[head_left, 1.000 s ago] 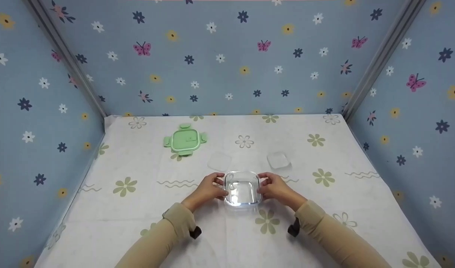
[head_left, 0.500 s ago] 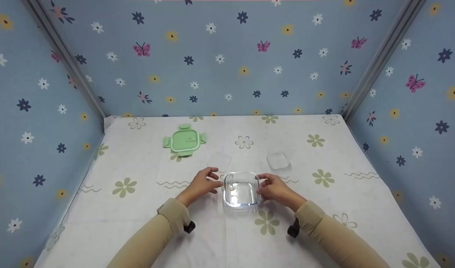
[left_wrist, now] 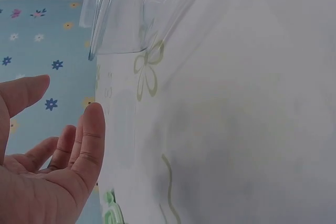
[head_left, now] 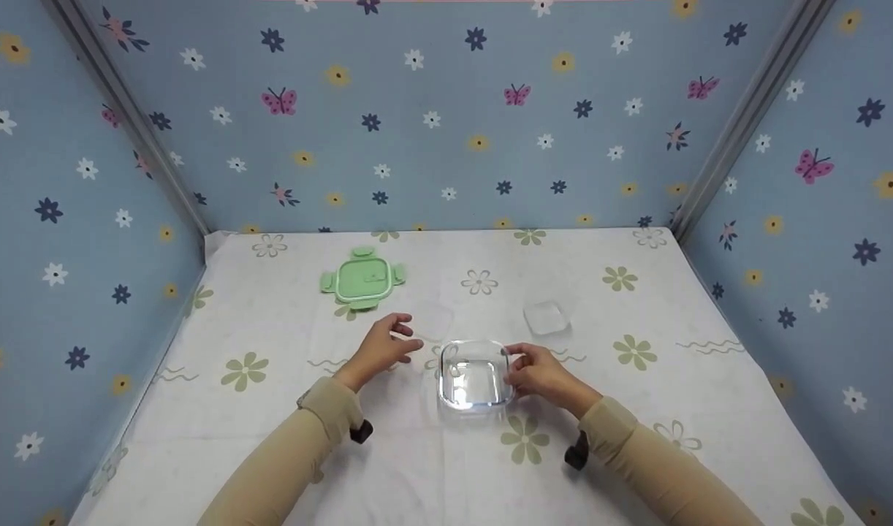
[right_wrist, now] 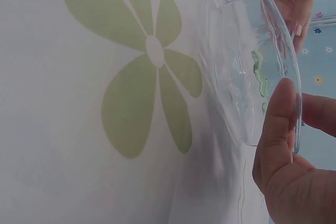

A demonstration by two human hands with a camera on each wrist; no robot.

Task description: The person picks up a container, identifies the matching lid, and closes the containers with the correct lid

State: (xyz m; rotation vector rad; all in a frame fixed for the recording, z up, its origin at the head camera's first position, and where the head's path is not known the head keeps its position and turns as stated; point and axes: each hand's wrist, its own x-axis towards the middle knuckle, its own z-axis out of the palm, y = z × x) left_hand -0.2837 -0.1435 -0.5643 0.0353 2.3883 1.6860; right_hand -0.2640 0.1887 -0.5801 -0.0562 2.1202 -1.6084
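A square clear glass food container [head_left: 476, 394] stands on the cloth in front of me in the head view. My right hand [head_left: 546, 376] grips its right side, thumb and fingers on either side of the rim in the right wrist view. Left of the container, my left hand [head_left: 381, 351] is held with fingers loosely spread and nothing in them. Just beyond that hand lies a faint, translucent flat square piece [head_left: 435, 320]. A green lid [head_left: 364, 279] with flaps on its sides lies farther back on the left. Behind the right hand sits a small clear square piece [head_left: 546, 318].
A white tablecloth [head_left: 242, 314] with green flowers covers the table. Blue flowered panels [head_left: 432, 146] close in the back and both sides, with grey posts [head_left: 746, 117] at the corners.
My left hand has let go of the container's left side and moved left and slightly away from me. The right hand and the container have stayed in place.
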